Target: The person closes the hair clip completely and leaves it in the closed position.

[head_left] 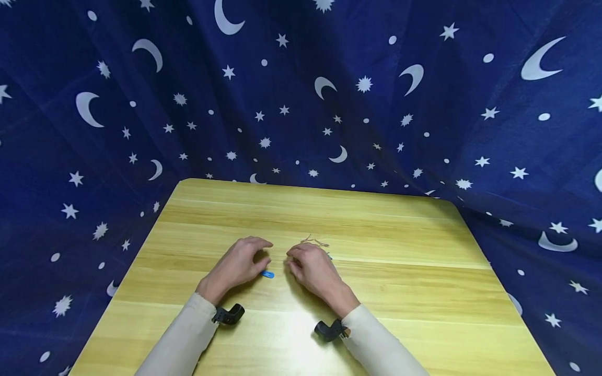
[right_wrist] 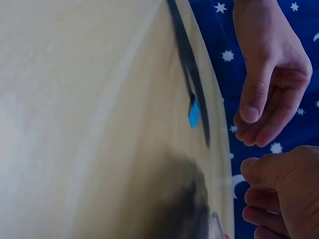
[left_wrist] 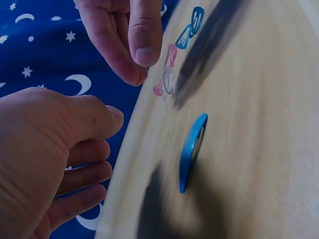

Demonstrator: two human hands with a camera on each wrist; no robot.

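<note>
Both hands hover over a wooden table, fingers loosely curved, with nothing seen between them. My left hand (head_left: 239, 263) is beside a blue snap hair clip (head_left: 267, 274), which lies below its thumb in the head view. That clip (left_wrist: 192, 153) shows up close in the left wrist view, apart from the fingers. Facing it across a small gap is my right hand (head_left: 314, 269). Past the right hand lie a few more hair clips: blue ones (left_wrist: 197, 20), a pink one (left_wrist: 171, 55) and a pale one (left_wrist: 168, 79). The right hand partly hides this group in the head view.
The light wooden tabletop (head_left: 400, 303) has rounded far corners. Behind and beside it hangs a dark blue curtain (head_left: 291, 83) with white moons and stars. Each wrist wears a black camera mount, such as the one on the left wrist (head_left: 229, 315).
</note>
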